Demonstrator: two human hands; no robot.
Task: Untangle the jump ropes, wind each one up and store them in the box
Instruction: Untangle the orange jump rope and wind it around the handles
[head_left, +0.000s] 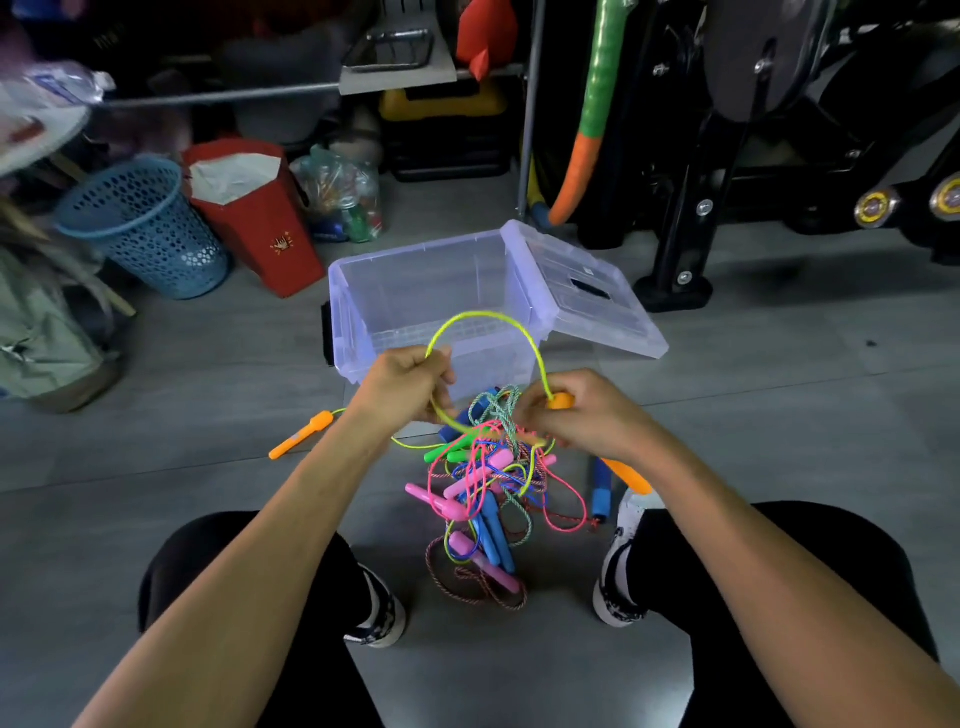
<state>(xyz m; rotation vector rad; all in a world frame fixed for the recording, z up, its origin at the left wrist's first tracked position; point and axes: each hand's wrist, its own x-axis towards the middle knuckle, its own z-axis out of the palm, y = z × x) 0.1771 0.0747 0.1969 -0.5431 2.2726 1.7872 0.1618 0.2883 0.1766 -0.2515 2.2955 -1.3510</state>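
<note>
Head view: my left hand (410, 382) pinches the yellow rope (488, 318), my right hand (582, 410) has its grip closed on that rope's orange handle (560, 401); the rope arches between them before the open box (431, 291); the tangle (483, 488) lies on the floor between my feet. I'd feed the yellow rope out slowly, lifting it clear rather than tugging knots tighter; its other handle (301, 434) lies left. The lid (587, 296), a blue basket (145, 228) and a red bag (254, 208) stand nearby; the pink loops snag most.
</note>
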